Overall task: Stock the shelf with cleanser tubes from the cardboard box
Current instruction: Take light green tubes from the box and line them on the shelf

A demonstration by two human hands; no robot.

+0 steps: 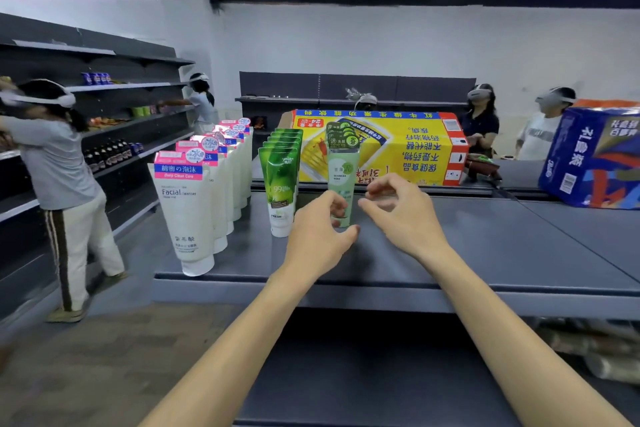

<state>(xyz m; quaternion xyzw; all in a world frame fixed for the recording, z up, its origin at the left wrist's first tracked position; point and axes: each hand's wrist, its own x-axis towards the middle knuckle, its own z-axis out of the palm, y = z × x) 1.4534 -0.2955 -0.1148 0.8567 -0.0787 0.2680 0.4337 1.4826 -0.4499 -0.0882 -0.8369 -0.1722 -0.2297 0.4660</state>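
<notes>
Three rows of cleanser tubes stand cap-down on the grey shelf (485, 253): white tubes with pink tops (187, 204) at left, dark green tubes (280, 184) in the middle, pale green tubes (343, 166) to their right. My left hand (318, 236) holds the foot of the front pale green tube, fingers in front of it and thumb beside the cap. My right hand (401, 215) hovers just right of that tube with fingers loosely curled, holding nothing. The yellow cardboard box (398, 152) lies on its side behind the rows.
A blue wrapped pack (595, 156) sits on the shelf at far right. A person (59, 166) works at the dark wall shelves on the left, and other people stand behind the box. A lower shelf (363, 374) lies beneath my forearms.
</notes>
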